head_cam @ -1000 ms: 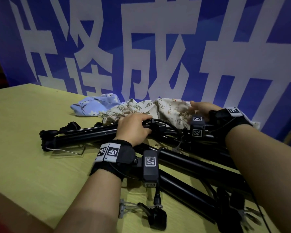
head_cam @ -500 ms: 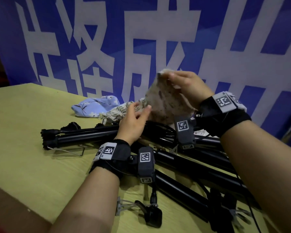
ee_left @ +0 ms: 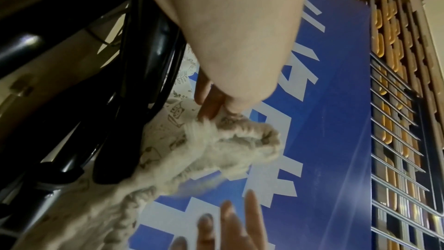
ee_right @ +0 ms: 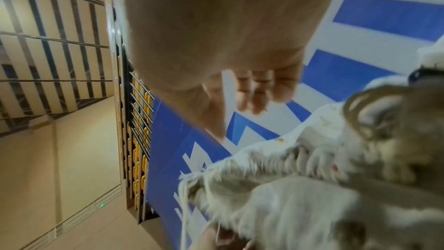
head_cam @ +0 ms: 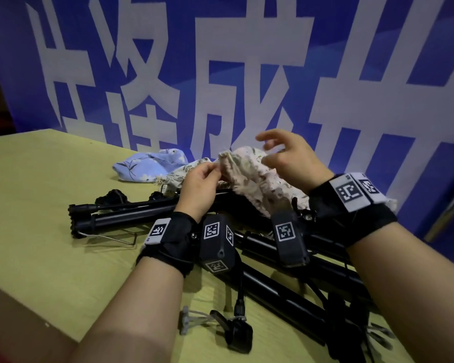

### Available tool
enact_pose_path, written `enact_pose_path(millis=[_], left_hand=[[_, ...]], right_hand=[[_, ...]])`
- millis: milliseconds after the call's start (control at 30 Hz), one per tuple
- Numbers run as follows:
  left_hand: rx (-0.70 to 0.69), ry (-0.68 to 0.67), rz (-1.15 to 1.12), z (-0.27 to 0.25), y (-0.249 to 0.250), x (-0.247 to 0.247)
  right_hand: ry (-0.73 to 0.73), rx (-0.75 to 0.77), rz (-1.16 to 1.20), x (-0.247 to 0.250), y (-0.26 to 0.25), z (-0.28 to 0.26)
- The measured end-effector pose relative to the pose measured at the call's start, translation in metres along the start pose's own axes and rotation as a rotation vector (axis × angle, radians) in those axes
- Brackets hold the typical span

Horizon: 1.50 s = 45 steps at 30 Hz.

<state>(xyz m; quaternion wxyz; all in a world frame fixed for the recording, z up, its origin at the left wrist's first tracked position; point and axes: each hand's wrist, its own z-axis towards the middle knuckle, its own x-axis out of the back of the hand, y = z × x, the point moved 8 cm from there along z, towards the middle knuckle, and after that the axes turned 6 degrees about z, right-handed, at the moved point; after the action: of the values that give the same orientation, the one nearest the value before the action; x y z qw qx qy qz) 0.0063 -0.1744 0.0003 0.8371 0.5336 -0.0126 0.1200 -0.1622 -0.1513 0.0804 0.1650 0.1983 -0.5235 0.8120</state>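
Note:
A beige printed cloth pouch with a gathered drawstring mouth is held up over a pile of black folded tripods. My left hand pinches the pouch's gathered edge between thumb and fingers; the left wrist view shows that pinch on the pouch by my left hand. My right hand hovers just above and right of the pouch, fingers spread and holding nothing. In the right wrist view its fingers hang loosely curled above the pouch.
A light blue flowered cloth and a leaf-print cloth lie behind the tripods on the yellow-green table. A blue banner with white characters stands close behind. A small black clamp lies near the front edge.
My left hand let go of the tripod and took the pouch's edge. My right hand lifted the pouch off the table, then released it and opened above it.

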Motion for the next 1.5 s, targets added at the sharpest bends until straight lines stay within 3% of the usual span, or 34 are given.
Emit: enact_pose_path(millis=[133,233,300,500,700,867,1200,1267,1367,1500], left_hand=[[0.026,0.009,-0.008,0.0,-0.001,0.002],[0.03,-0.007,-0.017,0.0,-0.002,0.0],[0.031,-0.012,-0.001,0.0,-0.002,-0.001],[0.027,-0.028,-0.053,-0.005,0.004,-0.001],[0.044,-0.179,0.017,-0.014,0.012,-0.017],[0.11,-0.25,0.024,-0.013,0.017,-0.026],[0.174,-0.175,0.266,-0.017,0.059,-0.008],[0.262,-0.166,0.123,-0.019,0.066,-0.007],[0.397,-0.16,-0.167,-0.028,0.084,-0.009],[0.314,-0.073,-0.147,-0.023,0.107,0.003]], right_hand=[[-0.253,-0.188,-0.423,-0.023,0.029,-0.008],[-0.181,-0.241,-0.634,-0.018,0.043,-0.007],[-0.153,-0.252,-0.657,-0.015,0.046,-0.006],[0.081,-0.146,-0.254,0.0,0.032,0.0],[0.079,-0.159,0.088,-0.009,0.021,-0.004],[0.072,-0.15,0.168,-0.003,0.005,-0.011],[0.232,-0.213,0.033,0.052,-0.01,-0.045],[0.259,-0.241,0.062,0.06,-0.007,-0.05],[0.273,-0.274,0.356,0.062,-0.007,-0.056],[0.344,-0.174,0.378,0.074,-0.02,-0.054]])
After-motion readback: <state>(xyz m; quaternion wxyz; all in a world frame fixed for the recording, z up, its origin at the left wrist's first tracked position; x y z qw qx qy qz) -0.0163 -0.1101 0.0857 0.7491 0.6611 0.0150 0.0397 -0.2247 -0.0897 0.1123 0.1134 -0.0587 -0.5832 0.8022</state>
